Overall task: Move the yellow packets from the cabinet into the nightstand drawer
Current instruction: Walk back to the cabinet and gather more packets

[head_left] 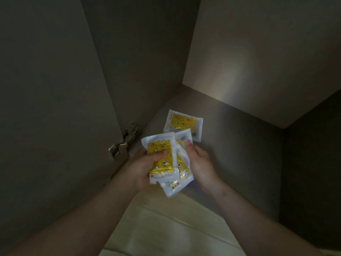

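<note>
Yellow packets [162,163], fanned and unsquared, are held just right of the hinge [122,143], above the cabinet [239,145] floor. Likely fault: a lower packet slides from the loose fan during carrying. The left hand [145,169] grips the bundle, thumb curled over the top; the right hand [201,163] pinches its edge, fingers narrow. One packet [182,122] lies deeper, farther right of the hinge, untouched and easily forgotten.

A dim grey-brown cabinet [304,163] stands open, its door [46,89] at left on a metal hinge [123,141]; soft light [230,80] falls on its back panel [267,34], pale floor tiles [166,228] below.
</note>
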Available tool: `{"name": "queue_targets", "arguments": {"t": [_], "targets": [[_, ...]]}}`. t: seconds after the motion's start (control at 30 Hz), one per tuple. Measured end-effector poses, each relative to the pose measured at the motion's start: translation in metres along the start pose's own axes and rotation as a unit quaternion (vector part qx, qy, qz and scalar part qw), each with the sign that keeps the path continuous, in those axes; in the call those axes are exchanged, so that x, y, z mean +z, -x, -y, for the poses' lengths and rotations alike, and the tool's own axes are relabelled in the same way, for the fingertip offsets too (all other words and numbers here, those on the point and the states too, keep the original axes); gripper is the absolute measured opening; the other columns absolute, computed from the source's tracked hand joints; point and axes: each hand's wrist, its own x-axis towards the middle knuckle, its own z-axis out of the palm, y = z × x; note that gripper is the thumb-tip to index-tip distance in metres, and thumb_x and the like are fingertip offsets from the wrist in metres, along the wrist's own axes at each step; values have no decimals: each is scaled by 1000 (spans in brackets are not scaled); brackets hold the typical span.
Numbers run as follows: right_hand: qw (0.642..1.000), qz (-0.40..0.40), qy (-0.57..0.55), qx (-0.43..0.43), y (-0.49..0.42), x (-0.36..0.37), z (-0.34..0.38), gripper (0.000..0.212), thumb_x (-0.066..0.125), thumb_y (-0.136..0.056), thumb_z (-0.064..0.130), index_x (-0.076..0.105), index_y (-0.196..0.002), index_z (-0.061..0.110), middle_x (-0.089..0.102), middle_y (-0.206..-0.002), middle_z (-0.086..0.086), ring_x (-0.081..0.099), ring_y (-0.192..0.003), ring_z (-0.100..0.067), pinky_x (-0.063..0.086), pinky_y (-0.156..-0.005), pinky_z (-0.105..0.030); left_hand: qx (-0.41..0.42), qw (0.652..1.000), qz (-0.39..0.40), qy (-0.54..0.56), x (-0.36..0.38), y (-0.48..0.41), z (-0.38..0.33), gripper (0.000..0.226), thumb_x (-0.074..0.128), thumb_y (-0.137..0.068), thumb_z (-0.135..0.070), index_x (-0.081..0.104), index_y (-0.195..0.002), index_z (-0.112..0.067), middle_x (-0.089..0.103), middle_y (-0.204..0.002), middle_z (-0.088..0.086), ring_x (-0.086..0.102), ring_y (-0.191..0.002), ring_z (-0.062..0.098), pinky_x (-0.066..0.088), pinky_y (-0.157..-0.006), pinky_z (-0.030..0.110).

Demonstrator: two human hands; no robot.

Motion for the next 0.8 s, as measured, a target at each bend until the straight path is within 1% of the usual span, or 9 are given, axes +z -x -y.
{"name": "queue_targets", "arguments": {"t": [0.07,0.13,0.23,0.33,0.43,0.53,0.63,0.73,0.8], "targets": [[987,-58,137,-58,-14,3,7,37,38,-100,37,65,-87,15,69,-81,-5,66,-77,-22,47,-69,-27,-2,1000,-19,-7,-5,-1,-2,40,67,-81,-4,58,-120,-9,72,-85,10,71,-59,22,54,-43,33],[945,-114,283,-114,-37,0,14,33,35,-101,32,61,-110,13,66,-107,-11,61,-101,-27,44,-79,-27,3,999,-35,-3,-9,-2,-1,44,67,-81,-4,56,-123,-10,70,-92,11,70,-60,21,54,-44,33],[843,-41,525,-109,-80,-8,23,59,37,-99,37,16,-150,16,20,-156,-7,17,-144,-27,19,-114,-39,18,999,-48,1,-16,-3,1,44,66,-82,-3,55,-124,-12,69,-96,10,69,-71,23,56,-49,31],[783,22,620,-45,-98,-18,15,78,30,-93,61,-4,-151,21,-4,-160,1,-8,-146,-24,-2,-115,-47,27,998,-52,4,-21,-3,0,42,65,-83,-3,57,-123,-11,69,-103,12,68,-77,23,58,-51,33],[723,39,686,-72,-80,-23,-4,84,29,-88,68,-7,-151,26,-6,-159,3,-8,-146,-24,-8,-115,-52,20,997,-66,23,-26,-6,-4,42,66,-83,-6,57,-124,-11,67,-111,15,67,-84,26,59,-55,35],[695,51,710,-102,-47,-26,-24,100,24,-72,81,-7,-150,26,0,-158,-1,-6,-146,-25,-11,-113,-56,20,997,-75,26,-27,-7,-6,43,66,-84,-9,56,-126,-13,67,-113,14,67,-88,26,59,-57,36],[698,-2,691,-187,-13,-25,-47,113,22,-55,85,44,-136,10,44,-138,-12,23,-136,-29,17,-107,-65,17,997,-73,28,-25,-6,-5,40,63,-86,-9,56,-125,-13,67,-112,14,67,-85,25,59,-54,36],[728,-32,627,-275,-3,-33,-66,73,40,-61,76,66,-94,16,59,-118,-6,38,-123,-25,29,-104,-54,19,997,-75,21,-22,-7,-1,37,62,-87,-7,57,-124,-11,67,-110,14,67,-81,24,58,-50,34],[814,-90,498,-285,-10,-36,-64,37,52,-73,51,66,-79,17,62,-115,-6,46,-119,-27,34,-100,-46,30,997,-72,14,-17,-6,0,38,60,-88,-5,56,-125,-10,68,-105,13,68,-77,23,58,-49,33]]}}
